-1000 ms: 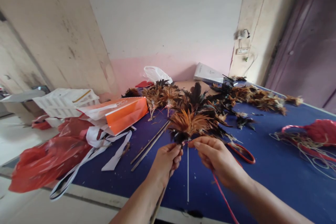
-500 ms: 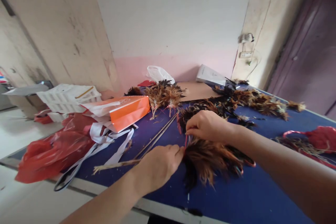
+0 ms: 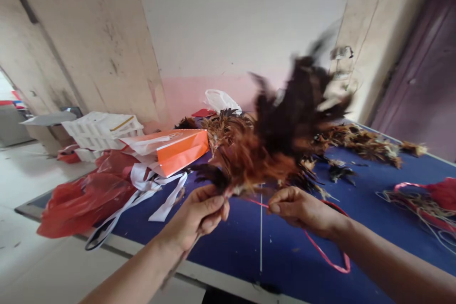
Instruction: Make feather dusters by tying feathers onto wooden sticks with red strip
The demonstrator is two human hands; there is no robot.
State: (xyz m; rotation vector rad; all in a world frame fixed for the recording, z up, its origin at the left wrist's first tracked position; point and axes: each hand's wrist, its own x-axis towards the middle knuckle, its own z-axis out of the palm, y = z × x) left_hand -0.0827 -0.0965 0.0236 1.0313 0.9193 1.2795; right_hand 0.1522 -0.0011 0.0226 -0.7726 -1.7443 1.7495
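Note:
My left hand (image 3: 203, 211) is closed around the stick of a feather duster (image 3: 263, 154), just below its feathers. Brown and black plumes fan up and to the right, blurred by motion. The thin stick (image 3: 178, 263) slants down out of the fist toward the table's front edge. My right hand (image 3: 302, 209) pinches a pink string (image 3: 329, 260). A short span of it stretches to the duster's base at my left fingers, and the tail loops below my right wrist.
On the blue table (image 3: 235, 251), loose feathers (image 3: 363, 145) lie at the back right. A tangle of string with a red bundle (image 3: 441, 197) is at the right edge. To the left are an orange paper bag (image 3: 183, 152) and a red plastic bag (image 3: 89, 194).
The feathered end has risen from the table and swung upright in my left hand. My right hand has moved right and down, drawing the pink string out sideways.

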